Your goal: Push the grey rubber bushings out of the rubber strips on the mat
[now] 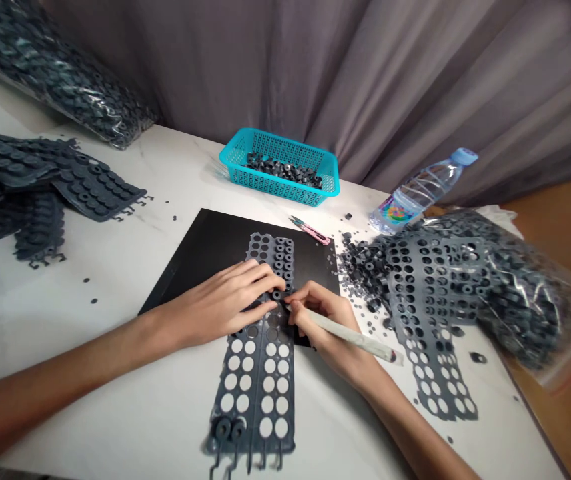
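Observation:
A long grey rubber sheet (258,373) full of round holes lies across a black mat (205,250), with a few rubber rings still in its far rows and at its near end. My left hand (225,303) rests flat on the sheet, fingers stretched out and pressing it down. My right hand (323,320) is closed around a white pen-like tool (350,337), whose tip touches the sheet just beside my left fingertips.
A teal basket (280,170) of rubber rings stands behind the mat, with pink snips (309,230) near it. Emptied sheets (430,320), loose rings, a plastic bag of parts (530,300) and a water bottle (423,187) are at the right. Unpunched sheets (40,190) pile up at the left.

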`<state>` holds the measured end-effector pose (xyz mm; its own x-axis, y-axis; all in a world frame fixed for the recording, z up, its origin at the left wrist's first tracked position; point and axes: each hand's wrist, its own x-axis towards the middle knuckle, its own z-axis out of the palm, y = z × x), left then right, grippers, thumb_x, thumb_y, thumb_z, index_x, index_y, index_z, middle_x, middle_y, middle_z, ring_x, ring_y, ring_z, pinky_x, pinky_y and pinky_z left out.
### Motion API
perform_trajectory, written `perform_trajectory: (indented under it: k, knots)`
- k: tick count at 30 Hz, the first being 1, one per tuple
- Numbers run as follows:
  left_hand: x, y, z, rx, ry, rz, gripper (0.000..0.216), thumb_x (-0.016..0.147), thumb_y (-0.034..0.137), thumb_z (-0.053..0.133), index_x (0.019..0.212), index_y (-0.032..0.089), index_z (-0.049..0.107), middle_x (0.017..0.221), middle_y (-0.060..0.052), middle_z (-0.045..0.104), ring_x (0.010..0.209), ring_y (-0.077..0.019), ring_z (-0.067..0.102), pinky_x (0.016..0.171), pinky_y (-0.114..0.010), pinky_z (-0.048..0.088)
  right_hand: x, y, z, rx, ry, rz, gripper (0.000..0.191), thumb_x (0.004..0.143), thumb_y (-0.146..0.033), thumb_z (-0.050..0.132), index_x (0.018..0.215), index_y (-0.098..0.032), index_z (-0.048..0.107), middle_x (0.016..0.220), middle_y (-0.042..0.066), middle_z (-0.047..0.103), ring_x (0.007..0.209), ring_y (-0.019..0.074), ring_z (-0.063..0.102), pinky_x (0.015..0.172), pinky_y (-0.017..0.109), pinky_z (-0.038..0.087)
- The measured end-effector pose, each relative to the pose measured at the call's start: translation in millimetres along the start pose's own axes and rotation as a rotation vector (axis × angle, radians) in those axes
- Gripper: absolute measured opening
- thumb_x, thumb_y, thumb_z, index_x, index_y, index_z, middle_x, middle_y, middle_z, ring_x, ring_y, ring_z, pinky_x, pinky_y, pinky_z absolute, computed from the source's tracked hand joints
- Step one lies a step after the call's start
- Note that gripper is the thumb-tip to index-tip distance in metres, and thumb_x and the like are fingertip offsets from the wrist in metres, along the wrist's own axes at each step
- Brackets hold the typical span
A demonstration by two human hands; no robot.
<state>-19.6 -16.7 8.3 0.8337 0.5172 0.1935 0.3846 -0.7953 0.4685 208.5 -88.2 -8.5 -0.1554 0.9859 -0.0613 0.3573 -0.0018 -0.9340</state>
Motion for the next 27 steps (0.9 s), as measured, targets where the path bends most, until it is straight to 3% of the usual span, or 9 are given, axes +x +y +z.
perform_trajectory:
  k: [4, 6, 8, 11, 13, 16, 19, 22, 27]
  knots:
    - [-1.5, -1.6, 9.8, 0.118, 0.011, 0.069, 0.024, 0.108, 0.019, 0.043, 0.12, 0.019, 0.065, 0.116, -0.008, 0.066, 0.106, -0.0238, 0.062, 0.101, -0.041, 0.048, -1.5, -6.6, 1.2, -0.074, 0.008, -0.019, 0.013, 0.098, -0.026, 0.058, 0.086, -0.02, 0.059, 0.07, -0.004, 0.055, 0.061, 0.0117, 0.045, 0.055, 0.024, 0.032]
    - [-2.6, -0.8, 14.4, 0.122, 0.081, 0.127, 0.026, 0.107, 0.012, 0.042, 0.116, 0.018, 0.066, 0.116, -0.009, 0.068, 0.105, -0.023, 0.064, 0.098, -0.039, 0.05, -1.9, -10.3, 2.7, -0.117, 0.014, -0.04, 0.013, 0.097, -0.024, 0.058, 0.084, -0.02, 0.057, 0.068, -0.005, 0.051, 0.061, 0.0113, 0.041, 0.055, 0.024, 0.03]
    - [-1.9, 2.5, 12.0, 0.042, 0.229, 0.128, 0.024, 0.107, 0.013, 0.044, 0.114, 0.018, 0.066, 0.113, -0.008, 0.069, 0.105, -0.0216, 0.065, 0.098, -0.038, 0.05, -2.2, -12.3, 4.1, -0.135, 0.017, -0.061, 0.014, 0.096, -0.023, 0.058, 0.083, -0.02, 0.055, 0.068, -0.006, 0.049, 0.061, 0.0109, 0.04, 0.056, 0.024, 0.03]
    - [3.8, 8.4, -6.3, -0.181, 0.53, -0.083, 0.013, 0.105, 0.023, 0.054, 0.105, 0.02, 0.067, 0.107, -0.006, 0.069, 0.103, -0.0198, 0.066, 0.098, -0.035, 0.052, -2.0, -10.4, 4.2, -0.116, 0.011, -0.052, 0.015, 0.095, -0.022, 0.059, 0.081, -0.02, 0.055, 0.07, -0.005, 0.05, 0.062, 0.0106, 0.042, 0.056, 0.023, 0.031]
    - [8.1, 8.9, -20.5, -0.427, 0.61, -0.233, 0.013, 0.103, 0.031, 0.061, 0.1, 0.019, 0.067, 0.103, -0.005, 0.069, 0.099, -0.019, 0.067, 0.095, -0.034, 0.054, -1.5, -6.5, 2.9, -0.036, -0.007, -0.017, 0.015, 0.097, -0.025, 0.059, 0.082, -0.02, 0.057, 0.071, -0.004, 0.055, 0.062, 0.0109, 0.047, 0.056, 0.022, 0.035]
    - [9.5, 4.1, -28.2, -0.86, 0.52, -0.369, 0.019, 0.101, 0.037, 0.064, 0.103, 0.018, 0.068, 0.105, -0.006, 0.07, 0.098, -0.0188, 0.069, 0.092, -0.033, 0.057, 0.2, -1.5, 0.0, 0.149, -0.01, 0.039, 0.017, 0.1, -0.034, 0.059, 0.091, -0.019, 0.061, 0.073, -0.002, 0.062, 0.057, 0.011, 0.053, 0.051, 0.021, 0.04]
    - [5.7, 1.5, -19.4, -1.152, 0.375, -0.483, 0.021, 0.099, 0.036, 0.067, 0.107, 0.018, 0.071, 0.115, -0.008, 0.073, 0.109, -0.0218, 0.07, 0.103, -0.038, 0.055, 2.3, -1.4, -1.4, 0.236, 0.078, 0.06, 0.024, 0.1, -0.043, 0.062, 0.096, -0.019, 0.063, 0.07, -0.001, 0.063, 0.051, 0.0104, 0.052, 0.043, 0.02, 0.04]
    - [2.1, 6.5, -9.5, -1.311, 0.212, -0.56, 0.024, 0.098, 0.037, 0.069, 0.11, 0.017, 0.073, 0.121, -0.01, 0.074, 0.116, -0.0248, 0.07, 0.113, -0.043, 0.05, 3.4, -3.2, -0.6, 0.23, 0.134, 0.056, 0.026, 0.099, -0.045, 0.065, 0.094, -0.02, 0.063, 0.069, -0.002, 0.064, 0.051, 0.0103, 0.052, 0.041, 0.019, 0.041]
    - [0.0, 19.1, -6.6, -1.431, 0.027, -0.606, 0.034, 0.1, 0.043, 0.067, 0.119, 0.017, 0.071, 0.124, -0.012, 0.076, 0.121, -0.0267, 0.071, 0.117, -0.044, 0.047, 2.4, -2.1, 0.4, 0.188, 0.122, 0.025, 0.028, 0.101, -0.046, 0.063, 0.092, -0.02, 0.064, 0.069, -0.001, 0.065, 0.052, 0.0097, 0.053, 0.044, 0.019, 0.042]
